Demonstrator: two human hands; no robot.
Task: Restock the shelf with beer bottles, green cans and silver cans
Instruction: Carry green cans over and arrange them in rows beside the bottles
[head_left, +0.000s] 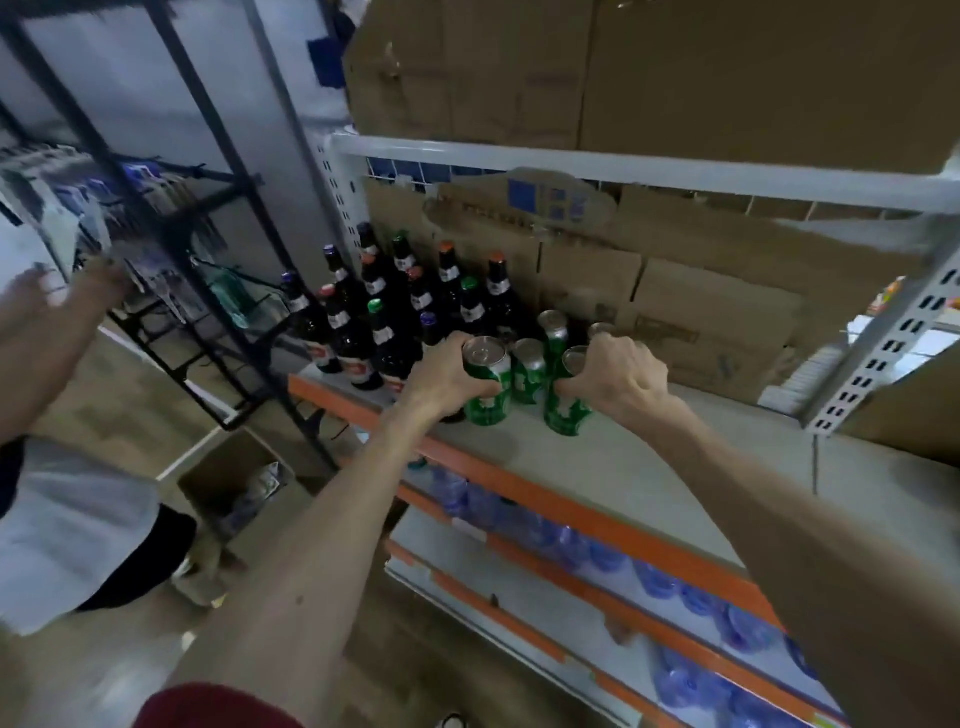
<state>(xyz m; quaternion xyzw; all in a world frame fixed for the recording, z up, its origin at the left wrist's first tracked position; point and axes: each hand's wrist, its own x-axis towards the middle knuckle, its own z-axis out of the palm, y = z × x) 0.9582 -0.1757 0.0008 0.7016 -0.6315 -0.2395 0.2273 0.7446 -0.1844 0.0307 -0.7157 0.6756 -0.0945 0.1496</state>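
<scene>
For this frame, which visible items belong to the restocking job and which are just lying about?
Job: left hand gripping one green can; right hand gripping another green can; standing green cans; beer bottles; shelf.
Lying about: cardboard boxes behind; water bottles below; open carton on the floor; black rack.

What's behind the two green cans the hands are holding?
Two more green cans stand behind them, then cardboard boxes at the back. The right hand covers most of another can, so its colour cannot be told.
</scene>
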